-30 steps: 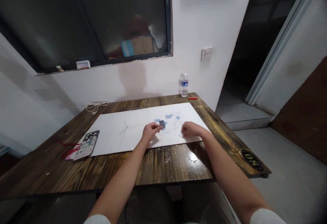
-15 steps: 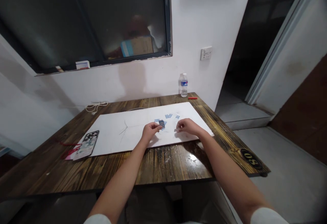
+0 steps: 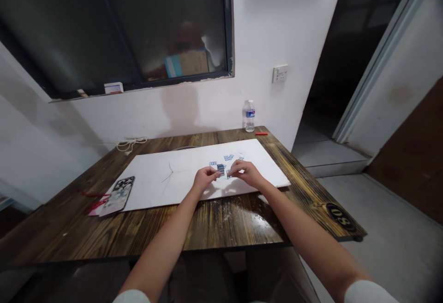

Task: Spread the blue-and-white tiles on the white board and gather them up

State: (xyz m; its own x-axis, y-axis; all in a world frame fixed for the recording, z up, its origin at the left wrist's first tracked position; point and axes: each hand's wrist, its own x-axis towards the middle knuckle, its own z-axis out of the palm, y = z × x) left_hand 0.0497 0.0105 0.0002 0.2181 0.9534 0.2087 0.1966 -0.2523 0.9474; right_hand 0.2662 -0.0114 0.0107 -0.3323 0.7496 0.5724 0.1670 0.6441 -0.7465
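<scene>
My left hand (image 3: 205, 178) pinches a small dark striped piece (image 3: 220, 169) between thumb and fingertips, just above the white board (image 3: 148, 178). My right hand (image 3: 247, 173) is closed at the fingertips on a small blue-and-white striped piece (image 3: 228, 174), close beside the dark one. Beyond the hands, more blue-and-white striped pieces lie on the board: one row (image 3: 213, 163) left of centre, a pair (image 3: 229, 157) farther back, and one piece (image 3: 241, 158) partly hidden behind my right hand. What exactly these pieces are is too small to tell.
The board rests on a dark wooden table (image 3: 221, 229). A phone in a patterned case (image 3: 118, 196) with a red cord lies at its left end. At the back are a white cable (image 3: 131, 142), a water bottle (image 3: 249, 116) and a red pen-like stick (image 3: 261, 133).
My right hand has moved left, toward my left hand, and a striped piece now shows at its fingertips. The dark piece in my left hand has turned slightly more upright.
</scene>
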